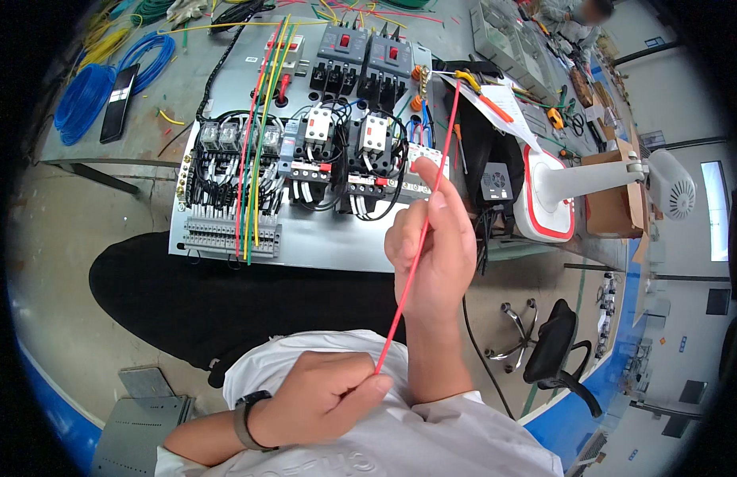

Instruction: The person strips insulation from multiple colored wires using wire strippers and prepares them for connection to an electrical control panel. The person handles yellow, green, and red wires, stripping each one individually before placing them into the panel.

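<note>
A long red wire [395, 321] runs slantwise in front of me. Its lower end is pinched by my left hand [317, 395], which has a dark band on the wrist. Higher up, my right hand [438, 253] has its fingers closed around the same wire, which sticks out above the fingertips. Behind the hands lies a metal panel [329, 254] with electrical parts. It carries two black breakers [342, 46] with red switches, two contactors [319, 127], several clear relays [229, 137] and a terminal strip [229, 237]. Loose red, green and yellow wires [259, 147] lie across its left part.
Blue wire coils [86, 99] and a black phone [120, 103] rest on the left of the bench. On the right are yellow-handled pliers [468, 79], an orange-handled screwdriver [496, 109], white paper, a white-and-red device [543, 195] and a cardboard box [615, 211]. Another person [571, 20] is at the far right.
</note>
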The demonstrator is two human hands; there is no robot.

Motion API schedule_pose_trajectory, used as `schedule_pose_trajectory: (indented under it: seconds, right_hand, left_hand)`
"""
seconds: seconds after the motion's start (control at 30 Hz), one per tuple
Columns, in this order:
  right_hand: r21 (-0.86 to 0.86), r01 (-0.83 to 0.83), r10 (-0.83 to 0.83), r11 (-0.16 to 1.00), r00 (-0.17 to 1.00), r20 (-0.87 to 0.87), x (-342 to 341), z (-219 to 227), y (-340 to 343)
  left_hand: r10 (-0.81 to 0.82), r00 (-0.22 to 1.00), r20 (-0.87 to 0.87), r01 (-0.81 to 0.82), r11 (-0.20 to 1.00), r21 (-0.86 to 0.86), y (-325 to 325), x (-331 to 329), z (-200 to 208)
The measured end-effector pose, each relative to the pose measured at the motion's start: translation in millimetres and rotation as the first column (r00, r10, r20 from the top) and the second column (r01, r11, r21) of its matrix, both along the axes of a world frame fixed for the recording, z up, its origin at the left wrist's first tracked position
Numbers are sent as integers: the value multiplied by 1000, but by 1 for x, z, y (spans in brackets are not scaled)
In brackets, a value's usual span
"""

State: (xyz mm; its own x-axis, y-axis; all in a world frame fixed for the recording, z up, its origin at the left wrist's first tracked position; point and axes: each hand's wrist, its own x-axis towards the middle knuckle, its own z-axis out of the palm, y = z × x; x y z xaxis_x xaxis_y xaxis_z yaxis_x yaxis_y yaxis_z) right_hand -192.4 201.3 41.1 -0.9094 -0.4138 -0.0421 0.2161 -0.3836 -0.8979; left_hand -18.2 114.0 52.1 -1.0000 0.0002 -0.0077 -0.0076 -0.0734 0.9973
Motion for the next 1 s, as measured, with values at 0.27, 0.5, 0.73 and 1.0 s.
schedule_pose_trajectory:
  seconds: [0.27, 0.5, 0.73, 1.0]
  right_hand:
    - [20, 245, -242, 969, 964, -109, -46, 9, -21]
    - [47, 229, -220, 972, 964, -148, -141, 23, -25]
    - [130, 68, -34, 989, 969, -243, -78, 16, -46]
    - [370, -618, 631, 694, 769, 101, 33, -1, -61]
  left_hand:
    - [92, 996, -8, -92, 996, -9, 13, 12, -4]
    - [15, 998, -53, -21, 993, -118, -4, 29, -6]
    - [164, 965, -204, -239, 873, -425, -42, 18, -16]
    - [256, 939, -232, -345, 693, -633, -87, 3, -27]
